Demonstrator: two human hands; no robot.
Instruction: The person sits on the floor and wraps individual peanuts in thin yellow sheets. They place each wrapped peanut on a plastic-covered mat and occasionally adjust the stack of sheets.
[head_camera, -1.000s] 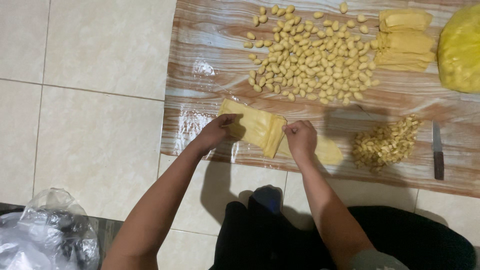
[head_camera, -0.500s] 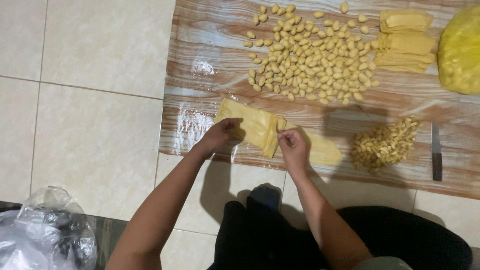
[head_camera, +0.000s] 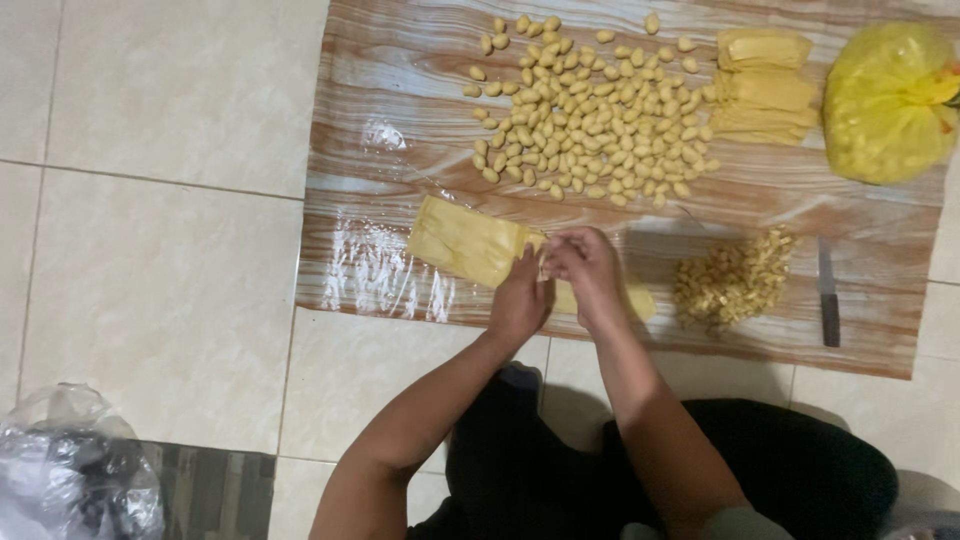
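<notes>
On a wood-patterned plastic mat (head_camera: 400, 150) on the tiled floor lies a flat stack of pale yellow dough strips (head_camera: 465, 240). My left hand (head_camera: 520, 295) and my right hand (head_camera: 585, 265) meet just right of that stack, fingers pinched together around a small bit of dough that the fingers mostly hide. Another yellow strip (head_camera: 635, 300) pokes out from under my right hand. A wide spread of small shaped dough pieces (head_camera: 590, 105) covers the mat's far middle.
A heap of small cut dough bits (head_camera: 730, 280) lies right of my hands, with a knife (head_camera: 827, 295) beyond it. More dough slabs (head_camera: 765, 85) and a yellow plastic bag (head_camera: 890, 100) sit far right. A clear crumpled bag (head_camera: 75, 475) lies at bottom left.
My hands were apart on the dough stack; they have come together to the right of it, fingers pinching a small piece between them.
</notes>
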